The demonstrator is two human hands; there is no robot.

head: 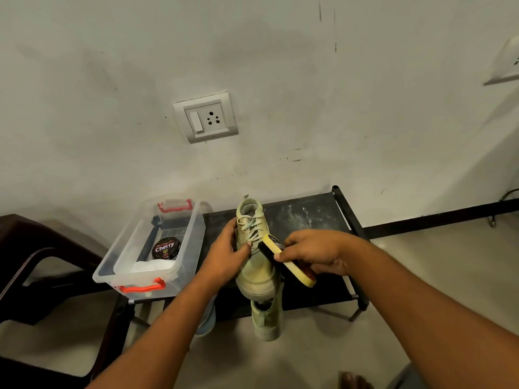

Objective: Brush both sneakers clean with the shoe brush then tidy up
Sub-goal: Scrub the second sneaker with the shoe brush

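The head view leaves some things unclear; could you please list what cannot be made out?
Head view:
- second sneaker: top hidden behind the held sneaker.
- shoe brush: middle covered by the right hand.
- held sneaker's left side: covered by the left hand.
- white item in the clear box: blurred.

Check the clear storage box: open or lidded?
Open: no lid covers the storage box; the Cherry polish tin inside shows directly.

- Two pale green canvas sneakers (257, 272) (265, 322)
- One yellow-backed, black-bristled shoe brush (299, 273)
- One clear plastic box with red handles (188, 256)
- One round black polish tin (166, 249)
- Two bare hands (222, 262) (314, 251)
- One white wall socket (206, 117)
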